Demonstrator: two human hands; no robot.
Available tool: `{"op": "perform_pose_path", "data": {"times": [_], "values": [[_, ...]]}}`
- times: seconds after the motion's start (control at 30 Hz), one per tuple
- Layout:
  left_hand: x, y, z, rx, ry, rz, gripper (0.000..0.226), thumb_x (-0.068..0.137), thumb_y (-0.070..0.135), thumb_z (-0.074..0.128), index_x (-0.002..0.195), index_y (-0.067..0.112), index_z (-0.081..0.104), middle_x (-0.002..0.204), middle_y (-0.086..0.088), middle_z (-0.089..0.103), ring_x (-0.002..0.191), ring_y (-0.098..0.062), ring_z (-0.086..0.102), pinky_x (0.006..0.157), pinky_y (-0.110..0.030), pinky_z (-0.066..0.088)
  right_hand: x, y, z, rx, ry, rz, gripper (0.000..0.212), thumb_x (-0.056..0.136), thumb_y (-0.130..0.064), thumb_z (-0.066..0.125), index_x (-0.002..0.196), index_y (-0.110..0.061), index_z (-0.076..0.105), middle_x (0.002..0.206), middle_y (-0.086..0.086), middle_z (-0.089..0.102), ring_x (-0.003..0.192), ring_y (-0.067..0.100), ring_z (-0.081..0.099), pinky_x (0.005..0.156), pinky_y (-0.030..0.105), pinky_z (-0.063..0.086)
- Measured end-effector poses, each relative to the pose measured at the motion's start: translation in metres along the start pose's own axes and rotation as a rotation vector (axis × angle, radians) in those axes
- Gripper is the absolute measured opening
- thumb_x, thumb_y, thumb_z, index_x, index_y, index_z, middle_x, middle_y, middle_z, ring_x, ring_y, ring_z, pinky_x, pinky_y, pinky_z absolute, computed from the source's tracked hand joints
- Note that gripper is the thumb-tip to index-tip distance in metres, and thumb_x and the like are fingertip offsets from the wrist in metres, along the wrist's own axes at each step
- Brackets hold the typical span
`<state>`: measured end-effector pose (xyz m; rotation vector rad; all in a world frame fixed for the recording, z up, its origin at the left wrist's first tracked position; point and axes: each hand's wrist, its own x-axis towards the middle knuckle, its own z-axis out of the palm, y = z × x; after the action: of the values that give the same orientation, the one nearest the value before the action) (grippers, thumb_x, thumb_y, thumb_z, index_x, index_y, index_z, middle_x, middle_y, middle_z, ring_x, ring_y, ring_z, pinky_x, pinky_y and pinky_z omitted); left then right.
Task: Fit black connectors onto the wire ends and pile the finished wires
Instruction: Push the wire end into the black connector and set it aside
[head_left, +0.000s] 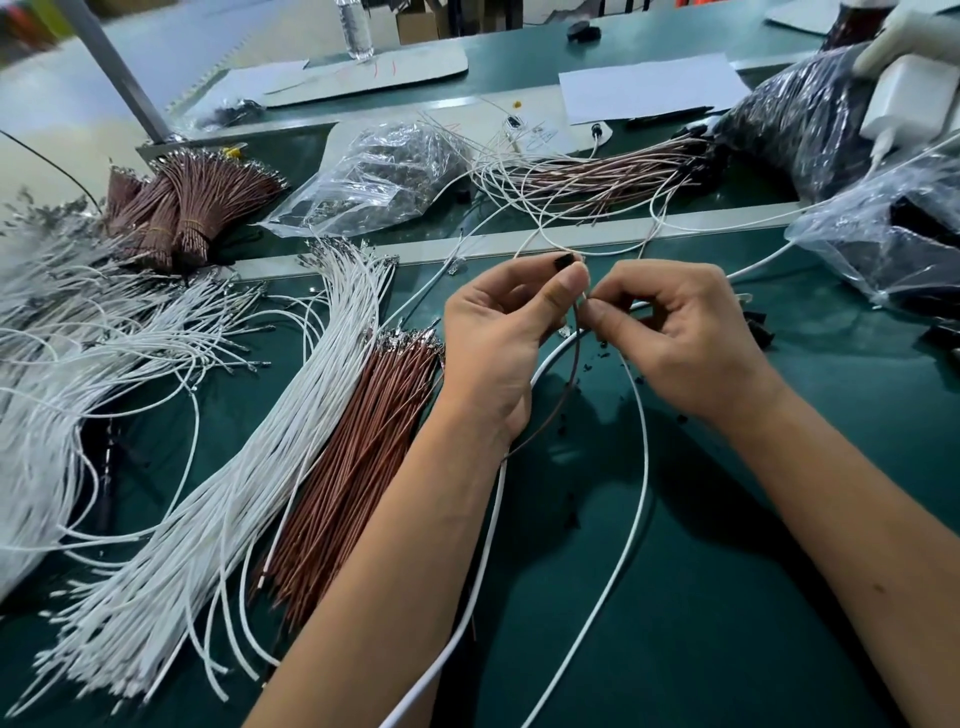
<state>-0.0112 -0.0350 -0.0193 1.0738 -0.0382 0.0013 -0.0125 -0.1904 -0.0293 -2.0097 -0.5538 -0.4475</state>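
My left hand (501, 338) pinches a small black connector (566, 261) between thumb and fingertips above the green table. Just right of it, my right hand (675, 332) pinches the end of a white wire (641, 457) close to the connector; a brown wire (563, 395) also runs down from between the two hands. Loose white wires (291, 415) and brown wires (358, 457) lie in bundles to the left. A pile of wires fitted with black connectors (613, 174) lies at the back right.
Clear plastic bags (374, 176) and dark bags of black parts (800, 124) stand at the back and right. Loose black connectors (758, 327) lie right of my right hand. Tied brown wire bundles (192, 208) sit at the back left. A gloved person's hand (909, 36) shows top right.
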Motion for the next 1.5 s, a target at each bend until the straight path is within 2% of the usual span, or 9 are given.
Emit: {"op": "perform_pose_path", "data": {"times": [0.13, 0.23, 0.37, 0.67, 1.0, 1.2, 1.33, 1.43, 1.5], "values": [[-0.002, -0.001, 0.002, -0.058, -0.014, -0.021, 0.013, 0.081, -0.004, 0.072, 0.080, 0.009, 0.073, 0.075, -0.005, 0.073, 0.065, -0.011, 0.067, 0.063, -0.019, 0.053, -0.003, 0.001, 0.005, 0.187, -0.014, 0.091, 0.017, 0.098, -0.012, 0.070, 0.083, -0.004, 0.074, 0.065, -0.011, 0.065, 0.061, -0.002, 0.055, 0.061, 0.014, 0.041], [-0.002, -0.002, 0.004, -0.087, -0.024, -0.027, 0.009, 0.074, 0.003, 0.075, 0.081, 0.009, 0.073, 0.078, -0.006, 0.073, 0.070, -0.014, 0.067, 0.067, -0.021, 0.054, -0.002, 0.001, 0.007, 0.228, 0.002, 0.111, 0.017, 0.097, -0.015, 0.072, 0.086, -0.003, 0.076, 0.073, 0.002, 0.073, 0.067, 0.003, 0.060, 0.066, 0.019, 0.046], [0.000, -0.002, 0.004, -0.089, 0.011, -0.030, 0.022, 0.066, 0.006, 0.076, 0.087, 0.002, 0.071, 0.084, -0.014, 0.071, 0.074, -0.019, 0.066, 0.068, -0.021, 0.054, -0.002, 0.003, 0.006, 0.285, -0.015, 0.142, 0.018, 0.096, -0.014, 0.073, 0.083, -0.002, 0.074, 0.066, -0.005, 0.067, 0.059, 0.000, 0.053, 0.060, 0.013, 0.041], [0.001, -0.004, 0.002, -0.036, 0.056, 0.003, 0.016, 0.080, -0.009, 0.074, 0.078, 0.007, 0.075, 0.076, -0.009, 0.073, 0.068, -0.014, 0.066, 0.064, -0.020, 0.052, -0.003, 0.002, 0.008, 0.298, -0.063, 0.169, 0.019, 0.094, -0.016, 0.072, 0.078, -0.004, 0.072, 0.062, 0.002, 0.060, 0.058, 0.008, 0.048, 0.056, 0.021, 0.039], [0.001, -0.004, 0.001, 0.002, 0.060, 0.002, 0.011, 0.079, -0.006, 0.075, 0.082, 0.005, 0.074, 0.077, -0.011, 0.073, 0.069, -0.015, 0.066, 0.065, -0.021, 0.052, -0.002, 0.005, 0.010, 0.291, -0.077, 0.202, 0.022, 0.094, -0.005, 0.072, 0.072, -0.008, 0.070, 0.056, -0.011, 0.059, 0.049, -0.001, 0.047, 0.053, 0.007, 0.035], [0.013, 0.014, -0.020, -0.105, 0.091, -0.082, 0.025, 0.071, 0.016, 0.077, 0.094, 0.008, 0.073, 0.082, -0.004, 0.075, 0.074, -0.010, 0.068, 0.071, -0.023, 0.053, 0.012, -0.001, -0.004, 0.215, -0.052, 0.260, 0.035, 0.095, -0.042, 0.070, 0.080, -0.012, 0.078, 0.062, 0.010, 0.065, 0.052, 0.007, 0.045, 0.049, 0.017, 0.033], [0.019, 0.015, -0.030, -0.055, 0.131, -0.047, 0.020, 0.077, 0.022, 0.074, 0.095, 0.014, 0.074, 0.083, -0.001, 0.075, 0.073, -0.014, 0.070, 0.069, -0.026, 0.058, 0.042, 0.006, -0.004, -0.278, -0.081, 0.277, 0.025, 0.092, -0.045, 0.074, 0.080, -0.023, 0.074, 0.068, -0.008, 0.068, 0.060, -0.003, 0.059, 0.060, 0.013, 0.044], [0.018, 0.006, -0.024, 0.058, 0.102, -0.019, 0.008, 0.089, 0.012, 0.072, 0.097, 0.009, 0.071, 0.080, -0.004, 0.075, 0.066, -0.015, 0.070, 0.062, -0.025, 0.056, 0.049, 0.006, 0.020, -0.576, -0.326, 0.295, 0.020, 0.087, -0.038, 0.080, 0.096, -0.021, 0.075, 0.088, 0.000, 0.069, 0.088, 0.021, 0.067, 0.084, 0.029, 0.053], [0.019, 0.001, -0.024, 0.130, 0.102, -0.002, 0.005, 0.089, 0.005, 0.073, 0.094, 0.006, 0.072, 0.078, -0.006, 0.076, 0.065, -0.016, 0.071, 0.063, -0.024, 0.057, 0.049, 0.004, 0.030, -0.603, -0.368, 0.275, 0.009, 0.089, -0.026, 0.078, 0.094, -0.019, 0.074, 0.090, 0.002, 0.067, 0.094, 0.027, 0.067, 0.085, 0.030, 0.052]]}}
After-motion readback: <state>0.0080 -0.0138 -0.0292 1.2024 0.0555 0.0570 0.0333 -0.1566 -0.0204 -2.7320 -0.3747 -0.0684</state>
